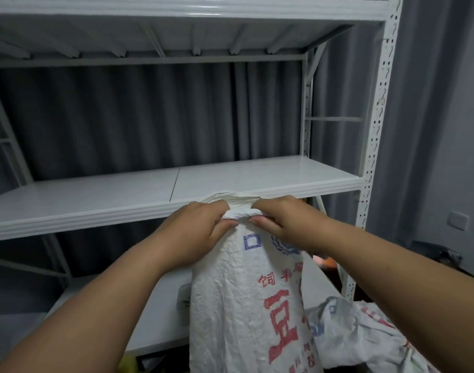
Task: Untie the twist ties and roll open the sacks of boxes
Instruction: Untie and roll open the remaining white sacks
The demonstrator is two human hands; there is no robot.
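The sack [238, 305] was crinkled, matt woven plastic; the shelving [95, 200] was smooth, glossy white-painted metal; the curtain [122, 117] was matt grey cloth.

Single view, head-worn, wide-angle. Looks forward and slightly down from standing height, facing a white shelving rack [176, 189] with grey curtain [122, 117] behind. Close range: both forearms enter from 7 and 5 o'clock, left hand [195, 232] and right hand [281, 222] meeting near frame centre on the sack [244, 305] top. Rack upright [378, 103] bowed at 3 o'clock by lens distortion. No second view, so no overlap.
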